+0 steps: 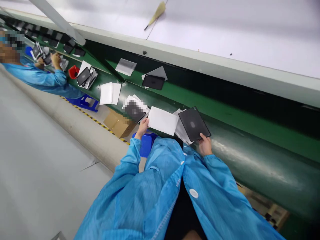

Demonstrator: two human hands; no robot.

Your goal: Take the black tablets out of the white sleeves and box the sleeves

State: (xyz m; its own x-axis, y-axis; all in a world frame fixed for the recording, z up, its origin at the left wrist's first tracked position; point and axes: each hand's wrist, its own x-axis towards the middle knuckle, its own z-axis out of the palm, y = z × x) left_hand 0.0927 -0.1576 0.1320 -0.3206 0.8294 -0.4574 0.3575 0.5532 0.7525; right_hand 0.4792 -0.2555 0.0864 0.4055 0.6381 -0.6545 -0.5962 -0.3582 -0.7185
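My left hand [142,128] is closed on the left edge of a white rectangular sheet or sleeve [163,120], held above the front edge of the green bench. My right hand [205,144] grips a black tablet [194,124] by its near corner, thumb on top, back side up. Below and between them lies a fanned pile of white, partly translucent sleeves [182,130], mostly hidden by the tablet. Left of my left hand, another dark tablet [134,111] rests on a stack of white sleeves, partly pixelated.
On the green belt behind lie a black tablet [153,82] and a translucent sleeve [126,67]. White sheets [107,93] and a red bin [73,71] are leftward. A co-worker in blue [37,78] sits further left. A white shelf [200,60] overhangs the belt. A cardboard box [117,124] stands below.
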